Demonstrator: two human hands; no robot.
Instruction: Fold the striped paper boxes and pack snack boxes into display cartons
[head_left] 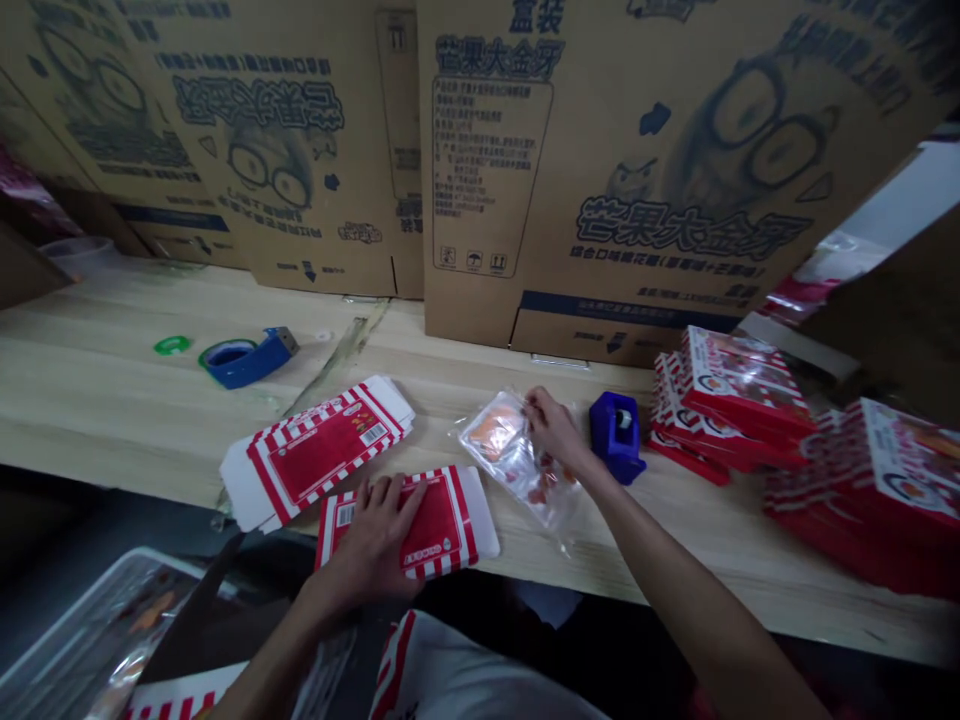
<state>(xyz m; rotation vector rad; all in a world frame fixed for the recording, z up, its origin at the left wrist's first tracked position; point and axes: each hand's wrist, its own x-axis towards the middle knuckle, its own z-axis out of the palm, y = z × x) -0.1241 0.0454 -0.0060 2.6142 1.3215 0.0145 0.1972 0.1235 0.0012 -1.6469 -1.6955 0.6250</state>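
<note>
My left hand point(379, 535) grips a red-and-white striped carton point(441, 520) at the table's front edge, its fingers over the upper face and the thumb hidden beneath. A white flap sticks out at the carton's right end. My right hand point(555, 428) has its fingers pinched on the upper edge of a clear plastic bag point(491, 435), which lies on the table with orange and reddish pieces inside. Behind my left hand are flattened red-and-white cartons point(322, 450) in a small pile. A blue-purple tape dispenser point(619, 440) stands just right of the bag.
Filled red boxes are stacked at the right point(742, 390), with more boxes point(877, 490) nearer me. Large printed cardboard cartons point(480, 300) wall off the back. On the left lie a blue tape cutter point(251, 360) and a green ring point(172, 345). A white crate point(142, 560) sits below the edge.
</note>
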